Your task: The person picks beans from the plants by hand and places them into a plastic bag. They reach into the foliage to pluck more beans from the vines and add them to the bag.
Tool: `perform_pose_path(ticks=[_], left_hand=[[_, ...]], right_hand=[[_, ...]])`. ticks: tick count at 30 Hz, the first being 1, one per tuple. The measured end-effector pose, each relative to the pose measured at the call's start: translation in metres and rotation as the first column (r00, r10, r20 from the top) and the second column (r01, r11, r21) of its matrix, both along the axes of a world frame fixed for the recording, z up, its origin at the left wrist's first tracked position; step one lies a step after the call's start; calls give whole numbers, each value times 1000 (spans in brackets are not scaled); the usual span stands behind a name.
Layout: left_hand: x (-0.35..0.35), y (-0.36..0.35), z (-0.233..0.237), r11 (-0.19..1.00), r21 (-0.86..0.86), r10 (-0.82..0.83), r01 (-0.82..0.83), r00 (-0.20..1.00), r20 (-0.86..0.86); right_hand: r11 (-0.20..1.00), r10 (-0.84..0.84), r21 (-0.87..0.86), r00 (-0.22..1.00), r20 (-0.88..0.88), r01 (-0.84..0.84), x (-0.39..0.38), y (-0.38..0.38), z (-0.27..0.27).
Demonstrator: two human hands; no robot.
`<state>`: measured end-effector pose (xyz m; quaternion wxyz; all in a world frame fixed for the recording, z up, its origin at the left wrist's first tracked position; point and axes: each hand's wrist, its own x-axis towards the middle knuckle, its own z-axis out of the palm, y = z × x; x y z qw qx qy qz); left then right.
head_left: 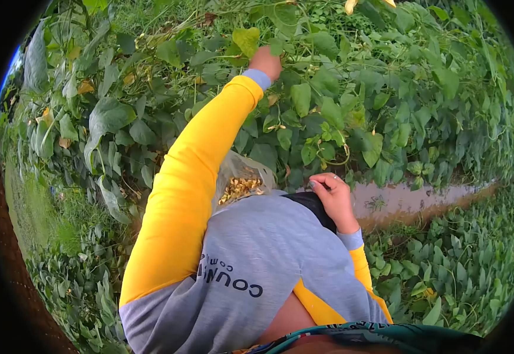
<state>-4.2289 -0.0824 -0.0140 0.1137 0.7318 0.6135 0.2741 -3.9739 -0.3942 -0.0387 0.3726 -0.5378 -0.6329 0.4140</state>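
Observation:
My left hand [266, 62] reaches far up into a dense bean vine [328, 88], at the end of a yellow sleeve with a grey cuff. Its fingers are buried among the leaves, so I cannot see what they touch. My right hand [333, 197] is close to my chest, a ring on one finger, its fingers curled on the top edge of a dark cloth [315, 205] by my grey shirt. Between my arms a clear plastic bag [240, 182] holds several yellowish-brown pods or seeds.
Green vines with broad leaves fill the view ahead and to the left. A strip of muddy water [410, 200] runs to the right behind my right hand. Low leafy plants [451, 277] cover the ground at lower right and lower left.

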Motion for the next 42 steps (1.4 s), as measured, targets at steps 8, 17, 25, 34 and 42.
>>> perform_pose_path(ticks=[8, 17, 25, 34, 42], left_hand=[[-30, -154, -6, 927, 327, -207, 186, 978, 29], [-107, -339, -27, 990, -72, -111, 121, 986, 128], [-154, -410, -8, 945, -57, 327, -323, 921, 213], [-203, -472, -48, 834, -205, 523, -513, 852, -5], [-215, -502, -43, 810, -213, 547, -546, 835, -59]], right_hand=[[974, 220, 46, 975, 23, -221, -35, 29, 8], [903, 347, 230, 932, 108, -363, -146, 121, 12], [848, 340, 346, 912, 227, -402, -272, 186, -22], [946, -224, -302, 442, -868, -114, -314, 295, -54], [848, -315, -355, 163, -935, -395, -317, 385, -110]])
